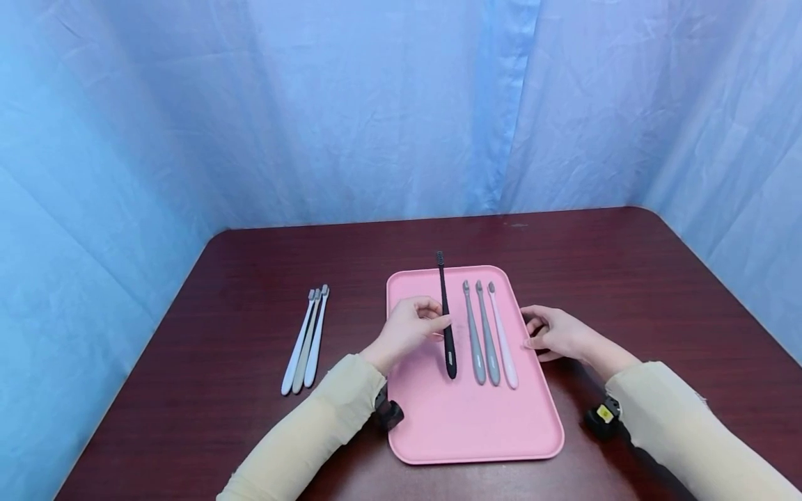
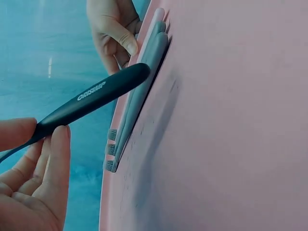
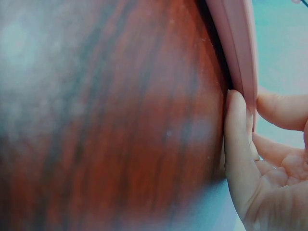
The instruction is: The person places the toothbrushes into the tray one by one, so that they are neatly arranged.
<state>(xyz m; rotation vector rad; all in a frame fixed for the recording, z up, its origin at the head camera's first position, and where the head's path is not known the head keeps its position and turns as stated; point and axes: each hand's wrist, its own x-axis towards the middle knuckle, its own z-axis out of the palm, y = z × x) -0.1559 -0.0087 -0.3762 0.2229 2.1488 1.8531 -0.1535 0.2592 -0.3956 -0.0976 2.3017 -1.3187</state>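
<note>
My left hand [image 1: 410, 327] pinches a black toothbrush [image 1: 447, 313] between thumb and fingers above the pink tray [image 1: 470, 431]. In the left wrist view, the handle end of this black toothbrush [image 2: 91, 100] is raised clear of the tray, and its shadow falls below. At the tray's right edge, my right hand [image 1: 560, 334] grips the rim; the right wrist view has the thumb and fingers on either side of the tray wall [image 3: 238, 43]. Two grey toothbrushes [image 1: 474, 341] and a pale pink toothbrush [image 1: 503, 337] lie side by side on the tray, right of the black one.
Left of the tray, three toothbrushes lie close together on the dark wooden table [image 1: 238, 313]: two whitish ones, including the right-hand whitish toothbrush [image 1: 316, 341], with a beige toothbrush [image 1: 305, 348] between. Pale blue curtains [image 1: 376, 111] hang behind and beside the table.
</note>
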